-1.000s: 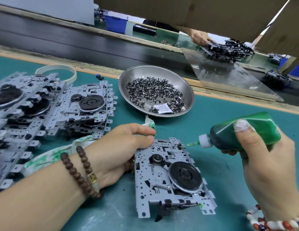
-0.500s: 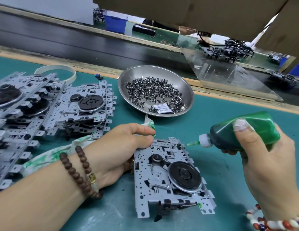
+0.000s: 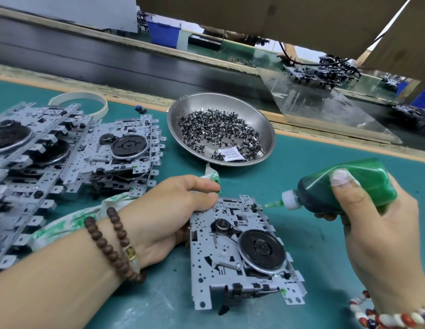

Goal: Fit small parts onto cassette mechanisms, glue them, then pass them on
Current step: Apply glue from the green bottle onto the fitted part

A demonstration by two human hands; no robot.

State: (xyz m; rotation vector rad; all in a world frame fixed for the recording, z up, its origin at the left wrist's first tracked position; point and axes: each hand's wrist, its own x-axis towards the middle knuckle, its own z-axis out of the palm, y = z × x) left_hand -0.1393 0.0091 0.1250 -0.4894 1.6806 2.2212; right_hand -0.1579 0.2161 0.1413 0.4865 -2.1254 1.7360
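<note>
A gray metal cassette mechanism lies flat on the green counter, near the front and in the middle. It has a big black wheel on its right part and a small black wheel near its top. There is a little green dot of glue on its lower right corner.

The left hand holds the mechanism at its top left corner. Its fingers curl over the edge, and a white rag with green stains is tucked under the same hand. The left wrist wears a brown bead bracelet.

The right hand grips a green glue bottle. The thumb presses on top and the fingers wrap under it. The bottle lies on its side, and its green tip points at the top right corner of the mechanism, very close to it. I cannot tell if the tip touches. The right wrist wears a red and white bead bracelet.

Behind the mechanism sits a round metal bowl full of small dark parts, with a small white packet among them. To the left, more mechanisms lie in a pile. A pale ring lies behind the pile. Past the counter runs a dark belt.
</note>
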